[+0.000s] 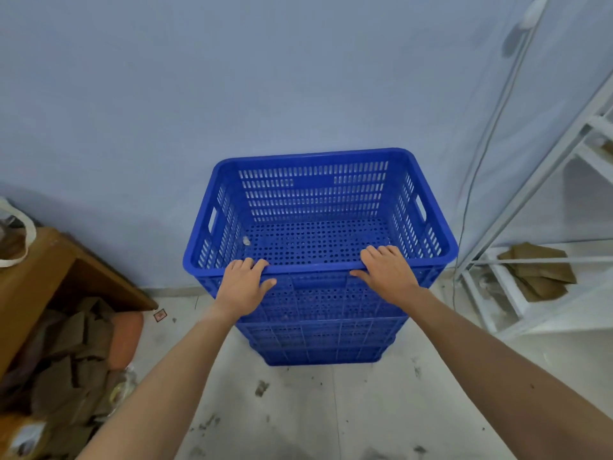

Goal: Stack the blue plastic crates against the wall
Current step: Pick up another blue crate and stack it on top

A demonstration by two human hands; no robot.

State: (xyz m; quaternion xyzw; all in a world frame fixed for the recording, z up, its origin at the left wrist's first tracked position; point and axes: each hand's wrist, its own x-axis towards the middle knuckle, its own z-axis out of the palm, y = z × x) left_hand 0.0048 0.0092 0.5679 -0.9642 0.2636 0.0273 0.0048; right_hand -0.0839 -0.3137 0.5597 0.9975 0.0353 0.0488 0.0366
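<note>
**Both hands on the near rim of the top blue crate**

Head view: No brand, label or legible writing showed on the crates; a small printed card [160, 315] lay on the floor near the stack's left side, its print too small to read.

The stack of blue perforated plastic crates [318, 333] stood on the pale, scuffed tiled floor [298, 410], its far side at the light blue wall [265, 78]. The top blue slotted plastic crate [318, 207] sat nested on those below, upright and open, with oval handle cut-outs in its left and right ends, slotted walls and a round-holed base.

The left hand [243, 283] rested on the near rim left of centre, fingers curled over the rim's top and thumb stretched along the outer face below it. The right hand [386, 270] lay on the same rim right of centre, fingers draped over the edge into the crate, thumb pointing inward against the outer face. Both hands were closed around the rim.

At the floor's left edge stood a brown wooden table [39, 280] with torn brown cardboard scraps [73, 360] heaped under it. At the right edge stood a white metal shelf frame [530, 207] bearing folded brown cardboard [537, 270]. A grey cable [487, 134] hung down the wall.
</note>
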